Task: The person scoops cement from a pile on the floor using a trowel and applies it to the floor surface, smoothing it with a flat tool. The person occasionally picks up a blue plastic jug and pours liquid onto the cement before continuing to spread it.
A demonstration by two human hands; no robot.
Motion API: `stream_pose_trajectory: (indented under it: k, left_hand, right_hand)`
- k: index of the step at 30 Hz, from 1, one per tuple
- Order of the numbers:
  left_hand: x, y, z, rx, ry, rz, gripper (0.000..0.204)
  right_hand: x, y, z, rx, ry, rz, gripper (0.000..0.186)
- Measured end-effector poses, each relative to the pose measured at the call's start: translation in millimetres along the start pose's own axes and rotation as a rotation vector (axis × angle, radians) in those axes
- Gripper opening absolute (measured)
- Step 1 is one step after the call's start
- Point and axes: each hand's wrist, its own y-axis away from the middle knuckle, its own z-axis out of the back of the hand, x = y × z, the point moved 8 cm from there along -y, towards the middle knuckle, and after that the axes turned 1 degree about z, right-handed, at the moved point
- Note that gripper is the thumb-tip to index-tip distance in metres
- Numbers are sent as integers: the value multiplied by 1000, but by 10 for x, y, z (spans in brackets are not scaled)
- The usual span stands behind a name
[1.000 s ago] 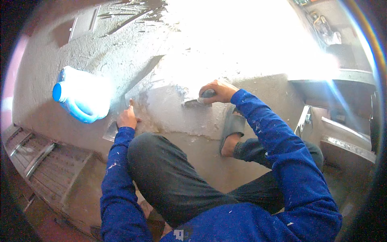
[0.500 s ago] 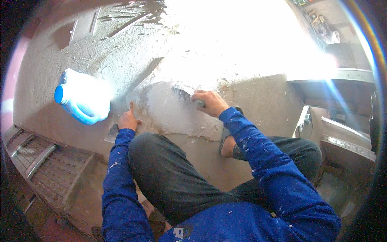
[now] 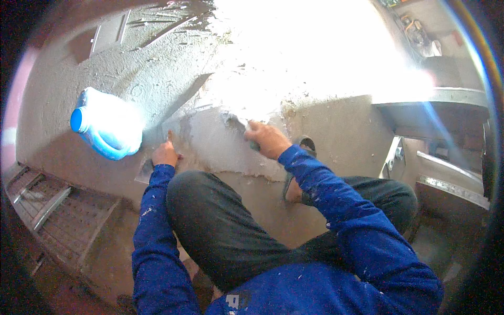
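Note:
My right hand (image 3: 265,137) is closed around the dark handle of a trowel (image 3: 236,119), its blade on a whitish patch of wet material (image 3: 210,144) on the rough floor. My left hand (image 3: 166,152) rests at the patch's left edge, index finger stretched out and thumb apart; its other fingers are hard to see. A flat metal blade (image 3: 145,173) lies just below it. A large pale jug (image 3: 107,123) with a blue cap is to the left of that hand. Glare washes out much of the surface ahead. My legs are folded, a sandalled foot beside the patch.
Metal steps (image 3: 52,210) descend at the lower left. A flat panel (image 3: 107,34) and scattered strips (image 3: 168,29) lie at the upper left. Metal ledges (image 3: 430,94) and a bracket (image 3: 391,157) are at the right, with a tangle of items (image 3: 417,37) at the upper right.
My right hand with the trowel has moved left and down toward me across the patch, its forearm following. My left hand has stayed about where it was.

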Motion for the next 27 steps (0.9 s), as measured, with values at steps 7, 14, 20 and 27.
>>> stream_pose_trajectory:
  k: [7,14,20,27]
  left_hand:
    - [-76,36,190,-28,-5,-26,102]
    - [-45,43,107,29,-15,10,105]
    - [-35,12,126,-7,13,-7,103]
    - [-25,65,115,-14,3,16,100]
  right_hand:
    - [-69,189,218,107,-224,-66,25]
    - [-252,-82,177,-41,-93,-83,27]
    - [-71,222,-55,182,-182,-80,22]
    - [-553,-64,450,-82,-338,-166,25]
